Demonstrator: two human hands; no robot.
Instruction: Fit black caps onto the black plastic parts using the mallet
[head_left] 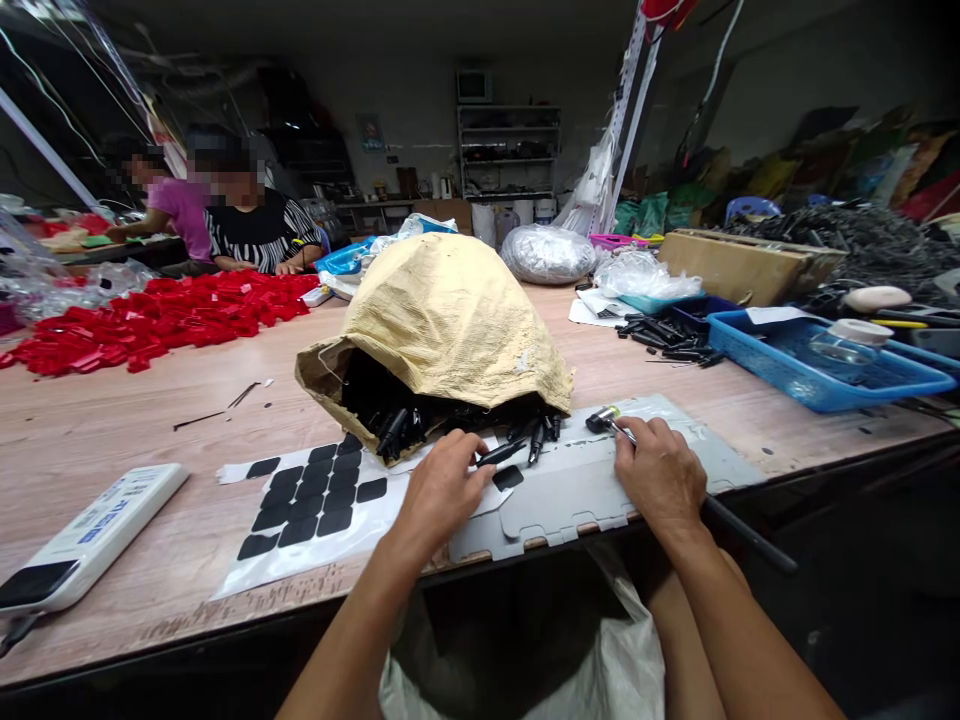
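Note:
My left hand (446,482) pinches the end of a slim black pen-shaped part (502,453) over the grey board (559,505). In my right hand (664,480) is a small hammer (750,535). Its head lies near the far side of the board, and its black handle sticks out past the table edge. Just beyond my left hand, a tan sack (457,310) lies on its side, its mouth towards me and several similar black parts (401,428) spilling out. Left of that hand is a white sheet (247,570) with rows of black rounded-square stickers (304,500).
A white power strip (101,530) lies at the left. Red pieces (172,315) are heaped at the far left, near two seated people. A blue tray (825,375) stands at the right, with loose black parts (667,335) beside it. The table's front edge runs beneath my wrists.

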